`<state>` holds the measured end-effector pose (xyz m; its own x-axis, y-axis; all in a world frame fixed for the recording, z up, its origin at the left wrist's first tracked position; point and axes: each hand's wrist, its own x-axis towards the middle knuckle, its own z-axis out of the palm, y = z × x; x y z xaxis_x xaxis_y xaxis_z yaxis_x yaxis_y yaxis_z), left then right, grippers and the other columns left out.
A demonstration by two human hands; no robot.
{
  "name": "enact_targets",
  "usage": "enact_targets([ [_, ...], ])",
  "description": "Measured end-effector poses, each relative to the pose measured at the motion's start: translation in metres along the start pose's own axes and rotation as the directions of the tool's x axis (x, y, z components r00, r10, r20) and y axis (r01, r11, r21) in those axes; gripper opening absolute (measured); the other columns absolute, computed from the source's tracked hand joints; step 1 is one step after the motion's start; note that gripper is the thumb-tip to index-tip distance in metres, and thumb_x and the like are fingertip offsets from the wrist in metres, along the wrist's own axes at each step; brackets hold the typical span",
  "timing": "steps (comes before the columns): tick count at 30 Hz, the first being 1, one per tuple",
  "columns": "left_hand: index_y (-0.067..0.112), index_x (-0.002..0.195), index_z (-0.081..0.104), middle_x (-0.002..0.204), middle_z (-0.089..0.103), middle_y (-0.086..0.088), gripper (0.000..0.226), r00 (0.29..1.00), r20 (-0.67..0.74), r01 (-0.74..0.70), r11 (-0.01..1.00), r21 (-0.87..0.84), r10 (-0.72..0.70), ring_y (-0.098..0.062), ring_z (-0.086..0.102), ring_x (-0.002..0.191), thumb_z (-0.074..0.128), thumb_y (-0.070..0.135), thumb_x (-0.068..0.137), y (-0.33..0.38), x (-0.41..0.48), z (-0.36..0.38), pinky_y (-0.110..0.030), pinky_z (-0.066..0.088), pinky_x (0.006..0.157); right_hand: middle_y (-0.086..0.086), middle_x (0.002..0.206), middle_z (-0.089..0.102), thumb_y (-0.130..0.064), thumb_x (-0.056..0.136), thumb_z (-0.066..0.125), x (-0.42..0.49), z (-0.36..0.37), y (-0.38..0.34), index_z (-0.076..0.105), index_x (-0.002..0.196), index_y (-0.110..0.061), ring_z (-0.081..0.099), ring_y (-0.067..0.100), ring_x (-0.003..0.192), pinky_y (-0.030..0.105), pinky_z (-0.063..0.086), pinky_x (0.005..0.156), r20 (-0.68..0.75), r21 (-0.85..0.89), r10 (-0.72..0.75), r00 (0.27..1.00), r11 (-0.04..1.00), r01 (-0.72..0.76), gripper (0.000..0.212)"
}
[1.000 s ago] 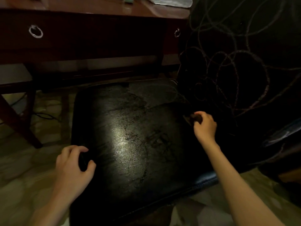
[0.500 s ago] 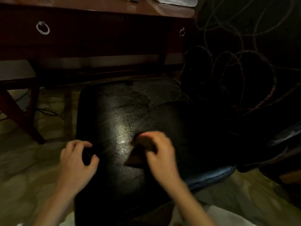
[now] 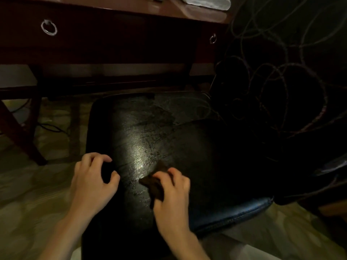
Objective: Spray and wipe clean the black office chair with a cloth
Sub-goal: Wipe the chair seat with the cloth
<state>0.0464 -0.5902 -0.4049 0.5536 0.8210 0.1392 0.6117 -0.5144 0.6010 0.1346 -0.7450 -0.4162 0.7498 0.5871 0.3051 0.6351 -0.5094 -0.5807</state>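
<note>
Chair seat (image 3: 169, 132): black, directly below me, in front of the desk (image 3: 112, 44); a wet-looking shine lies on its middle.
Right hand (image 3: 172, 196): my fingers are curled and pinch the cloth (image 3: 155, 184), pressing it on the front middle of the seat.
Left hand (image 3: 92, 181): curled around the left edge of the seat, gripping it, at the same place as one second ago.
Change: one second ago my right hand held the cloth at the far right edge; now it is just beside the left hand.
Meaning: I judge that the wiping stroke goes across the seat from right to left, so the wiping is in progress.
Count, near to far: two hands, one cloth, one seat, one desk, two ring handles (image 3: 48, 28); the cables (image 3: 281, 81) are tangled and I cannot count them.
</note>
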Motion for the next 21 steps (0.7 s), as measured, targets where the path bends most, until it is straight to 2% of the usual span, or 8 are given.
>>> enact_targets([
  [2, 0.012, 0.103, 0.061, 0.111, 0.05, -0.007, 0.03, 1.0, -0.002, -0.003, 1.0, -0.009, 0.003, -0.034, 0.045, 0.106, 0.071, 0.012, 0.074, 0.0, 0.003, 0.001, -0.043, 0.041, 0.083, -0.002, 0.117, 0.049, -0.004, 0.068, 0.056, 0.021, -0.006, 0.008, 0.061, 0.106, -0.029, 0.039, 0.011, 0.103, 0.008, 0.029, 0.088, 0.055, 0.104, 0.025, 0.998, 0.994, -0.03, 0.046],
  [5, 0.013, 0.103, 0.06, 0.112, 0.049, -0.006, 0.032, 1.0, 0.008, -0.019, 1.0, -0.001, 0.019, -0.033, 0.045, 0.106, 0.072, 0.012, 0.074, -0.002, 0.008, 0.002, -0.043, 0.041, 0.083, 0.009, 0.107, 0.059, 0.001, 0.066, 0.05, 0.069, -0.031, 0.052, 0.065, 0.103, -0.018, 0.053, 0.028, 0.1, 0.03, 0.037, 0.095, -0.203, 0.133, 0.205, 0.958, 0.975, -0.18, 0.044],
  [7, 0.014, 0.105, 0.06, 0.114, 0.049, -0.005, 0.033, 1.0, 0.021, -0.018, 1.0, 0.0, 0.018, -0.031, 0.044, 0.108, 0.072, 0.013, 0.074, -0.003, 0.009, 0.002, -0.043, 0.04, 0.081, 0.018, 0.115, 0.054, 0.003, 0.078, 0.054, 0.103, -0.049, 0.085, 0.062, 0.11, -0.012, 0.049, 0.036, 0.107, 0.04, 0.034, 0.102, -0.328, 0.126, 0.419, 0.846, 0.907, -0.401, 0.036],
  [9, 0.016, 0.105, 0.06, 0.115, 0.048, -0.004, 0.031, 0.999, 0.041, -0.008, 1.0, -0.021, 0.008, -0.031, 0.043, 0.11, 0.071, 0.019, 0.076, -0.005, 0.012, 0.001, -0.042, 0.04, 0.081, 0.02, 0.129, 0.04, -0.004, 0.087, 0.051, 0.136, -0.057, 0.108, 0.054, 0.118, -0.012, 0.037, 0.039, 0.119, 0.042, 0.03, 0.106, -0.362, 0.177, 0.646, 0.672, 0.756, -0.631, 0.032],
  [11, 0.02, 0.103, 0.059, 0.113, 0.047, -0.001, 0.03, 0.998, 0.057, -0.011, 0.999, -0.047, 0.014, -0.03, 0.043, 0.11, 0.063, 0.031, 0.076, -0.006, 0.016, 0.0, -0.043, 0.04, 0.083, 0.019, 0.137, 0.03, -0.008, 0.09, 0.05, 0.166, -0.051, 0.116, 0.047, 0.123, -0.012, 0.027, 0.038, 0.126, 0.041, 0.031, 0.106, -0.362, 0.193, 0.751, 0.552, 0.639, -0.745, 0.034],
  [15, 0.025, 0.101, 0.058, 0.109, 0.044, 0.005, 0.03, 0.998, 0.059, -0.006, 0.998, -0.057, 0.009, -0.031, 0.044, 0.11, 0.07, 0.026, 0.074, -0.009, 0.024, 0.004, -0.042, 0.038, 0.083, 0.022, 0.139, 0.027, -0.012, 0.088, 0.054, 0.219, -0.032, 0.115, 0.041, 0.128, -0.007, 0.026, 0.039, 0.126, 0.041, 0.029, 0.108, -0.368, 0.114, 0.772, 0.519, 0.591, -0.799, 0.041],
  [18, 0.027, 0.099, 0.059, 0.108, 0.046, 0.005, 0.047, 0.998, 0.046, -0.047, 0.999, -0.016, 0.048, -0.03, 0.046, 0.105, 0.048, 0.054, 0.063, -0.01, 0.024, 0.009, -0.041, 0.04, 0.079, 0.024, 0.142, 0.025, -0.016, 0.089, 0.055, 0.256, -0.024, 0.108, 0.037, 0.13, -0.003, 0.025, 0.039, 0.129, 0.043, 0.029, 0.108, -0.37, 0.084, 0.807, 0.461, 0.523, -0.848, 0.047],
  [21, 0.02, 0.099, 0.063, 0.11, 0.051, -0.002, 0.063, 0.997, 0.011, -0.076, 0.997, -0.033, 0.076, -0.032, 0.048, 0.101, 0.036, 0.058, 0.057, -0.013, 0.025, 0.013, -0.037, 0.036, 0.073, 0.022, 0.144, 0.023, -0.017, 0.089, 0.053, 0.282, -0.01, 0.1, 0.036, 0.132, -0.004, 0.023, 0.038, 0.13, 0.043, 0.029, 0.108, -0.337, 0.046, 0.787, 0.517, 0.562, -0.826, 0.048],
])
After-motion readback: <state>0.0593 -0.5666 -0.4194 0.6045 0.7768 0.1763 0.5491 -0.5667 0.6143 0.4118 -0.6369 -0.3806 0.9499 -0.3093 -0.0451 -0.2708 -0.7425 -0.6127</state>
